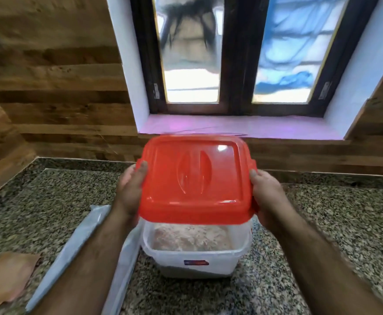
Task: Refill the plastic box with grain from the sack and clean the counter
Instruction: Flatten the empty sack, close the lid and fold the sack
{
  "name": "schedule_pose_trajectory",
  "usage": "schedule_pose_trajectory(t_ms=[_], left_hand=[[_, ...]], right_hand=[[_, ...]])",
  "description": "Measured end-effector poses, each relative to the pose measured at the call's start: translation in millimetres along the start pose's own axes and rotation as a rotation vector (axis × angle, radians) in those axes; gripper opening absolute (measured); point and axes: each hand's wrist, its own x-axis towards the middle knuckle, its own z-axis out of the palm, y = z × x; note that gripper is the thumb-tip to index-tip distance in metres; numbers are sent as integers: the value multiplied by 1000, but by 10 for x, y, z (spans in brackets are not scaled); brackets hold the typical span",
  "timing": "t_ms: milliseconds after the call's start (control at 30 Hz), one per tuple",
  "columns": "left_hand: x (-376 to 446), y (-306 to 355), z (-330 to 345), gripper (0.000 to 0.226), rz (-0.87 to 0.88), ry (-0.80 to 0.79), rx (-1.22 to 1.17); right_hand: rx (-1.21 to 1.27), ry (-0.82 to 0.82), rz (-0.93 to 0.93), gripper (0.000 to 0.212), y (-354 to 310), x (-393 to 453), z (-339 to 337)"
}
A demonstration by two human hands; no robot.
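A clear plastic box (195, 262) stands on the speckled granite counter (322, 235), with pale grain (190, 237) showing inside. Above it I hold its red lid (195, 180), tilted toward me and covering the box's far part. My left hand (131, 189) grips the lid's left edge and my right hand (267, 194) grips its right edge. A flat pale plastic sack (76, 251) lies on the counter left of the box, partly under my left forearm.
A brown cloth (6, 276) lies at the counter's near left. Wood-look wall panels rise behind and to the left. A window with a pinkish sill (242, 127) sits behind the box.
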Motion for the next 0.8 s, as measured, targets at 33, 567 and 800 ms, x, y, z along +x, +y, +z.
schedule_pose_trajectory(t_ms=[33, 567, 800], left_hand=[[-62, -38, -62, 41, -23, 22, 24], [-260, -784, -300, 48, -315, -50, 158], [-97, -774, -402, 63, -319, -50, 461]], right_hand=[[-131, -11, 14, 47, 109, 17, -16], [-1028, 225, 92, 87, 781, -8, 98], [-1085, 168, 192, 78, 749, -4, 95]])
